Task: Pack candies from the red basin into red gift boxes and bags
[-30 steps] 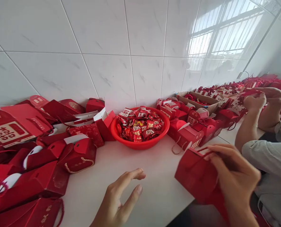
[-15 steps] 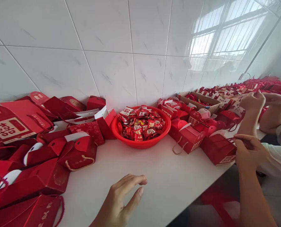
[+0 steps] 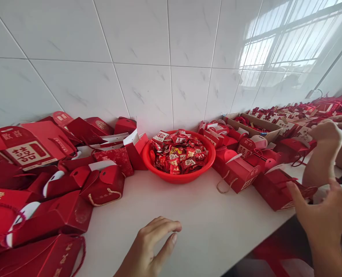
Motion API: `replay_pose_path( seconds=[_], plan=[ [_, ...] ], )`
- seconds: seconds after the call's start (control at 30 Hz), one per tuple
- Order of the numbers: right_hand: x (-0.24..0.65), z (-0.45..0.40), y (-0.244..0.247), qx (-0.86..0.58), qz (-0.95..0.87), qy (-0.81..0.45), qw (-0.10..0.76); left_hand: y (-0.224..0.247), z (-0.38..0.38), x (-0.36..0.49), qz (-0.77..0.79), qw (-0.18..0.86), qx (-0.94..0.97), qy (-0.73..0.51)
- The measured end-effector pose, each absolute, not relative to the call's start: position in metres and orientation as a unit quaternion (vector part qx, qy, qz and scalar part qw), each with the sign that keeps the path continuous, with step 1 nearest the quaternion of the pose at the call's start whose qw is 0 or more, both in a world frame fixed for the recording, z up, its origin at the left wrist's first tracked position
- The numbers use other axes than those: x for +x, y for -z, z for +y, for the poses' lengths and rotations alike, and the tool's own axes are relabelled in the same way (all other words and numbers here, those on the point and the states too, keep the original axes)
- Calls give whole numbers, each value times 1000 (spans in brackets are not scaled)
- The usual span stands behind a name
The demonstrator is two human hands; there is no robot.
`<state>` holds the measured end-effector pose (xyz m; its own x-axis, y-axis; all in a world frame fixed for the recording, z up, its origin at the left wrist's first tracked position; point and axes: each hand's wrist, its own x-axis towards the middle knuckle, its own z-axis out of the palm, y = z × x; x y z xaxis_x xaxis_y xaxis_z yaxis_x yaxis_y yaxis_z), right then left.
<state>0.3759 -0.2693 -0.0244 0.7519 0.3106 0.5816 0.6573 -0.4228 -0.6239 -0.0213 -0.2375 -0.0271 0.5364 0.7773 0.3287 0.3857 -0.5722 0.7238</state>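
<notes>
My left hand [image 3: 155, 244] hovers over the near part of the white table [image 3: 130, 211], its thumb apart from its curved fingers and nothing between them. At the right, my right hand [image 3: 322, 211] is beside a dark red gift box [image 3: 277, 190] with a red cord handle. Its thumb and fingers are spread, and they appear free of the cord. Beyond my left hand, against the tiled wall, sits a red plastic basin [image 3: 179, 177] heaped with red-wrapped candies [image 3: 181, 152].
Red gift boxes [image 3: 103, 186] crowd the left side. More boxes [image 3: 243, 173] stand right of the basin, with a cardboard tray [image 3: 270, 134] behind them. Another person's hands [image 3: 329, 134] are at the far right, close to my right hand.
My right hand has let go of the dark red box's cord and opened. My left hand keeps nearly the same pose. The whole view has shifted slightly.
</notes>
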Motion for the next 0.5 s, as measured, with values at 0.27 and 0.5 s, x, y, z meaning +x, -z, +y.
replay_pose_path(
  seconds=[0.27, 0.5],
  plan=[
    [357, -270, 41, -848, -196, 21, 493, 31, -237, -21, 339, 305, 837, -303],
    [375, -237, 60, -810, -274, 18, 518, 30, -240, -20, 354, 326, 827, -291]
  ],
)
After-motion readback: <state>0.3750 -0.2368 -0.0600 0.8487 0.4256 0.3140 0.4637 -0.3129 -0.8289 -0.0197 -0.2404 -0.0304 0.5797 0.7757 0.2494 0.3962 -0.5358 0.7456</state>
